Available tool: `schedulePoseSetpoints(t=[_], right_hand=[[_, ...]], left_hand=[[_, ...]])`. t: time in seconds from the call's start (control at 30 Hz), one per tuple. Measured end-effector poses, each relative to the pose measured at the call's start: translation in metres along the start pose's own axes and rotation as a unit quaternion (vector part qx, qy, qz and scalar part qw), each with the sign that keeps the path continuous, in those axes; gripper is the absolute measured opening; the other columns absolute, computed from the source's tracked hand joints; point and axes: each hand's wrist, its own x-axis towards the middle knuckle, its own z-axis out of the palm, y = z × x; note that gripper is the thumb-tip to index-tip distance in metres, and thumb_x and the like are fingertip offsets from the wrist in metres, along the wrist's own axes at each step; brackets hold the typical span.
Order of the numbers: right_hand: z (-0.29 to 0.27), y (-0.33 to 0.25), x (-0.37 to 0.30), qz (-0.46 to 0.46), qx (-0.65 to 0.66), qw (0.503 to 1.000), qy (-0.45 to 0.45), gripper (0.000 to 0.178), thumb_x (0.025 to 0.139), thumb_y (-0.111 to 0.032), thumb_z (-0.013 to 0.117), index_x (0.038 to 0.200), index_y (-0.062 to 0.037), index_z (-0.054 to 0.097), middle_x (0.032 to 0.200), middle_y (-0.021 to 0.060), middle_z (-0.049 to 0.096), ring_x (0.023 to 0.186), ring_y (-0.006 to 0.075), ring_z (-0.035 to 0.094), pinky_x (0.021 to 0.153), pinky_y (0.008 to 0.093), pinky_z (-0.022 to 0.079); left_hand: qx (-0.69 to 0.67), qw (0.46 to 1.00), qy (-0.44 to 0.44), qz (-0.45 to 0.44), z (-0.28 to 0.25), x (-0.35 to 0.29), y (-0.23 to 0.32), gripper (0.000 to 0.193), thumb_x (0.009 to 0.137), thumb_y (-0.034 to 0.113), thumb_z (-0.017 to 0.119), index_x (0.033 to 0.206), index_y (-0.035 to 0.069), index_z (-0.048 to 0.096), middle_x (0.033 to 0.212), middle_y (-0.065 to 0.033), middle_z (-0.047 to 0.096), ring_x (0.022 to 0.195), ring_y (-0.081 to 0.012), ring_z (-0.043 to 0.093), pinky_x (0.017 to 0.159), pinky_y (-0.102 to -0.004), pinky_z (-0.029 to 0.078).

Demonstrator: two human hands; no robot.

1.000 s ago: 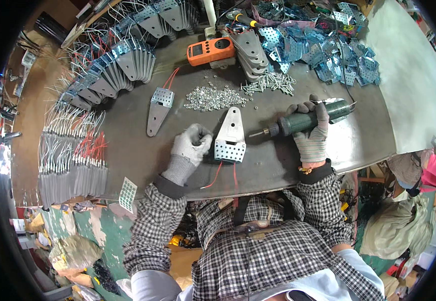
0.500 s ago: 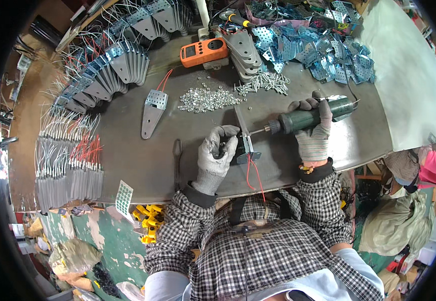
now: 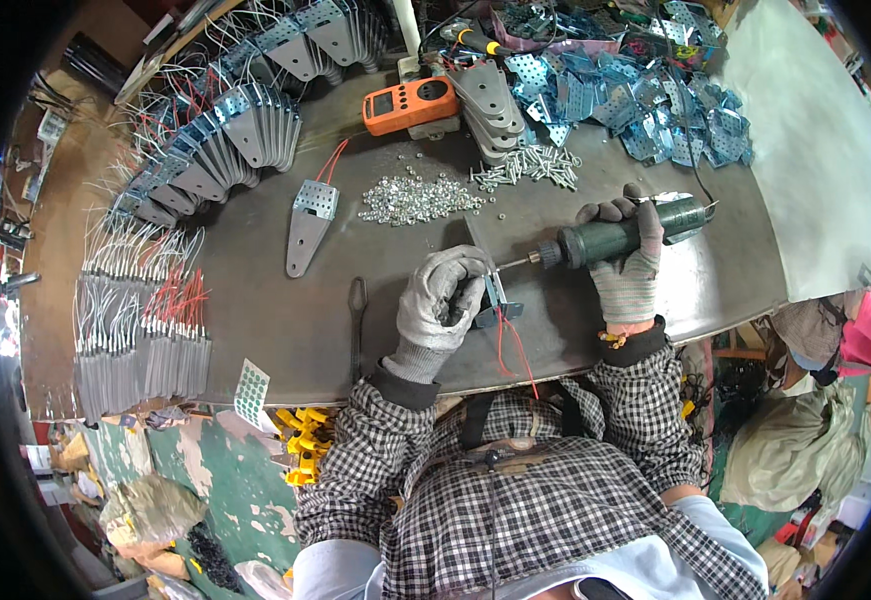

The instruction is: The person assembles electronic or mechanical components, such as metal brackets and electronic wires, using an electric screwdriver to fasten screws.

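My right hand [image 3: 629,270], in a grey glove, is wrapped round a dark green electric screwdriver [image 3: 595,244]. The screwdriver lies level, its bit pointing left and reaching the side of a metal bracket [image 3: 496,292]. This bracket stands on edge on the worktop, a pair of red wires [image 3: 511,345] trailing from its near end. At its left side, my gloved left hand [image 3: 440,300] is closed, thumb and forefinger pinched against the bracket. Whatever small part sits between those fingertips is hidden. Beyond the hands lies a heap of small nuts [image 3: 417,200], with a pile of screws [image 3: 530,167] to its right.
One finished-looking bracket with wires [image 3: 311,225] lies left of the nuts. Rows of similar brackets [image 3: 200,160] and grey wired strips [image 3: 140,360] fill the left. An orange meter [image 3: 410,105], perforated blue plates [image 3: 655,110] and a dark wrench-like tool [image 3: 357,315] are also there.
My left fingers have closed in further against the bracket, the hand shifting slightly up and right. The red wires have swung a little to the right. My right hand and the screwdriver have hardly moved.
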Motion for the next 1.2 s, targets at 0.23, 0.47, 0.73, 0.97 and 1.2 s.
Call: schedulePoseSetpoints(t=[0.23, 0.47, 0.73, 0.97, 1.2], right_hand=[[-0.005, 0.002, 0.002, -0.001, -0.012, 1.0, 0.006, 0.044, 0.086, -0.017, 0.071, 0.122, -0.0023, 0.049, 0.087, 0.0016, 0.055, 0.081, 0.0164, 0.055, 0.092, 0.045, 0.047], [-0.009, 0.005, 0.002, 0.016, 0.032, 0.999, 0.003, 0.042, 0.087, -0.015, 0.072, 0.12, -0.0022, 0.05, 0.087, 0.0019, 0.052, 0.081, 0.0163, 0.054, 0.096, 0.0443, 0.047], [-0.01, 0.007, -0.001, 0.012, 0.035, 0.999, 0.035, 0.037, 0.085, -0.014, 0.073, 0.114, -0.0036, 0.052, 0.089, 0.002, 0.051, 0.083, 0.0163, 0.053, 0.095, 0.0445, 0.047], [-0.009, 0.009, -0.002, 0.025, 0.05, 0.998, 0.031, 0.034, 0.085, -0.015, 0.072, 0.111, -0.0051, 0.052, 0.089, 0.0019, 0.05, 0.083, 0.0164, 0.053, 0.097, 0.0443, 0.046], [-0.013, 0.01, -0.002, 0.026, 0.062, 0.998, 0.02, 0.036, 0.086, -0.016, 0.072, 0.113, -0.0054, 0.052, 0.09, 0.0019, 0.051, 0.083, 0.0162, 0.053, 0.097, 0.0447, 0.046]], left_hand=[[-0.141, 0.981, 0.049, -0.123, 0.01, -0.014, -0.009, 0.02, 0.085, -0.01, 0.06, 0.102, 0.001, 0.058, 0.109, -0.0084, 0.064, 0.096, -0.0123, 0.059, 0.085, -0.027, 0.049], [-0.147, 0.974, 0.101, -0.136, 0.021, -0.023, -0.007, 0.023, 0.087, -0.012, 0.059, 0.106, 0.001, 0.057, 0.112, -0.0084, 0.062, 0.098, -0.0123, 0.059, 0.088, -0.0268, 0.048], [-0.178, 0.967, 0.124, -0.135, 0.029, -0.028, -0.018, 0.024, 0.087, -0.012, 0.059, 0.108, 0.001, 0.056, 0.111, -0.0085, 0.061, 0.096, -0.0124, 0.059, 0.083, -0.026, 0.051], [-0.274, 0.931, 0.138, -0.199, 0.029, -0.024, -0.014, 0.024, 0.086, -0.015, 0.057, 0.106, -0.001, 0.058, 0.106, -0.0058, 0.06, 0.092, -0.012, 0.058, 0.08, -0.0238, 0.05], [-0.316, 0.916, 0.125, -0.214, 0.026, -0.015, -0.01, 0.023, 0.087, -0.015, 0.055, 0.105, -0.002, 0.058, 0.102, -0.0054, 0.06, 0.091, -0.0113, 0.058, 0.08, -0.0248, 0.05]])
